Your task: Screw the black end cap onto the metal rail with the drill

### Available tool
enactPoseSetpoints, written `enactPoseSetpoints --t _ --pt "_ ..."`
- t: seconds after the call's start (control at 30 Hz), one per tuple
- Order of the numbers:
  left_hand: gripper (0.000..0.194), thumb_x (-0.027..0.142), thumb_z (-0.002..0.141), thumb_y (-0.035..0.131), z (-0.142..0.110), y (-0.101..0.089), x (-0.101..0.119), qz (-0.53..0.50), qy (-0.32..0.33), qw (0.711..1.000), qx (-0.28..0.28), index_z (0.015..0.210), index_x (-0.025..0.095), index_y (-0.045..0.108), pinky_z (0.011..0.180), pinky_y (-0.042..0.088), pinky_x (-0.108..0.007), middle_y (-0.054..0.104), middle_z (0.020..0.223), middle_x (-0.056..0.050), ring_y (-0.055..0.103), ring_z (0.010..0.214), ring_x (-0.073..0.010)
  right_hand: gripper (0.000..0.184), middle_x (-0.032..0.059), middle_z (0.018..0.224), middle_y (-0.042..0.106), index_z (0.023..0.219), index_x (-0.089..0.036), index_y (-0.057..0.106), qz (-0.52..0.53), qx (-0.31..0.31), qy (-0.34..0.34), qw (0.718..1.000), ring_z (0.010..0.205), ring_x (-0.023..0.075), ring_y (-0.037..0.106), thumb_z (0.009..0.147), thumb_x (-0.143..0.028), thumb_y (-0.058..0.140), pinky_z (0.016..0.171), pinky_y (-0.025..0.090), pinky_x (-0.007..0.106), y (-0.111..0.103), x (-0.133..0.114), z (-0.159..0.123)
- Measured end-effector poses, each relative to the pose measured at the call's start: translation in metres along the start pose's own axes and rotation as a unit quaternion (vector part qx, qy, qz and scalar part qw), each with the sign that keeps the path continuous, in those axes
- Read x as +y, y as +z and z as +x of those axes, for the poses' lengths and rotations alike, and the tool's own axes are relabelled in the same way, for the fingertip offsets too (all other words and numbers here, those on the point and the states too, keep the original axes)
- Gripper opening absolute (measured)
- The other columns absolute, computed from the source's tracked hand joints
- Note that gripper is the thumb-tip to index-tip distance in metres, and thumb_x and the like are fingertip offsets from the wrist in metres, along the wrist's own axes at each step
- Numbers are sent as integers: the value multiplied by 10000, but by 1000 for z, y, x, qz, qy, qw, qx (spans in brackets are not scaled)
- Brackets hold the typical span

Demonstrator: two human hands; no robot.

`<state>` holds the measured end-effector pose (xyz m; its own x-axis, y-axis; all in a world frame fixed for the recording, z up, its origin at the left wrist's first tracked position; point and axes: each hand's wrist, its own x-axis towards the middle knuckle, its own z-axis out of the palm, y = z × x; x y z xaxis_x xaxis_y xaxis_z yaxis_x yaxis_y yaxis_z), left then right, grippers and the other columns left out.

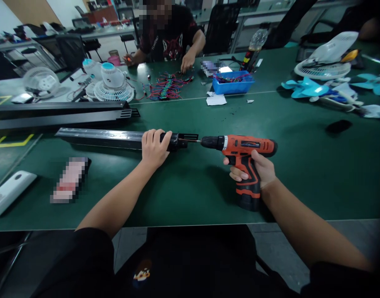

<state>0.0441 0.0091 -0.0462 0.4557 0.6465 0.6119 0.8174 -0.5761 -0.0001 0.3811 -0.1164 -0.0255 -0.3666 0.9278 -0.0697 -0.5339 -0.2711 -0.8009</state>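
Drill — right hand wrapped around its handle.

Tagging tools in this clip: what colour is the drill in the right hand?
The drill is orange-red and black, clearest in the head view.

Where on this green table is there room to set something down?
The widest bare patch lies right of the drill and right hand, nearer than the dark oval object. A smaller one sits between the left hand and drill, toward the front edge. The far side is crowded: wires, blue bin, fan parts.
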Motion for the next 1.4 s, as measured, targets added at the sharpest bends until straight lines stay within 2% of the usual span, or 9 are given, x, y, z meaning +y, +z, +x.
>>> enactPoseSetpoints --t 0.13,0.27,0.53,0.83,0.97,1.1,1.4 --pt "587 140 873 604 0 2 0 7 0 1000 14 1454 208 548 1097 383 -609 668 1304 -193 568 1246 -404 425 83 1015 752 1181 -209 658 2 28 0 1000 441 80 405 896 -519 716 466 480 285 3 1 0" --pt "525 151 896 583 1 3 0 11 -1 1000 20 1420 175 573 1092 389 -583 684 1296 -194 586 1236 -392 333 92 1007 759 1119 -189 684 1 47 5 999 435 84 385 925 -460 689 466 470 288 5 1 0" --pt "444 161 912 581 1 1 0 20 6 1000 23 1354 189 614 1066 381 -591 701 1307 -187 602 1229 -391 263 94 994 746 1082 -193 666 -24 74 8 997 439 84 393 988 -425 588 481 471 285 9 -1 -1" --pt "530 137 875 606 -1 0 3 3 -18 1000 3 1399 221 593 1134 314 -637 687 1367 -177 583 1304 -401 277 91 978 749 1118 -205 669 -29 92 8 995 434 95 389 960 -423 608 482 472 305 12 -2 -1" --pt "543 125 868 616 -1 0 3 9 -14 1000 14 1400 230 596 1126 337 -620 696 1358 -170 592 1300 -396 267 87 973 749 1128 -232 674 -39 101 9 994 435 109 381 962 -429 605 480 465 324 13 -2 -1" --pt "501 135 883 622 0 -1 4 26 0 999 30 1374 230 615 1107 381 -584 715 1345 -150 615 1287 -381 309 96 982 753 1148 -206 693 -25 95 6 995 445 96 391 941 -434 663 489 470 310 11 0 0" --pt "537 137 879 624 0 0 3 1 -12 1000 16 1406 239 607 1123 359 -602 703 1363 -159 592 1307 -391 277 91 986 743 1109 -223 685 -59 100 2 993 454 103 395 965 -450 620 511 480 325 12 0 0"
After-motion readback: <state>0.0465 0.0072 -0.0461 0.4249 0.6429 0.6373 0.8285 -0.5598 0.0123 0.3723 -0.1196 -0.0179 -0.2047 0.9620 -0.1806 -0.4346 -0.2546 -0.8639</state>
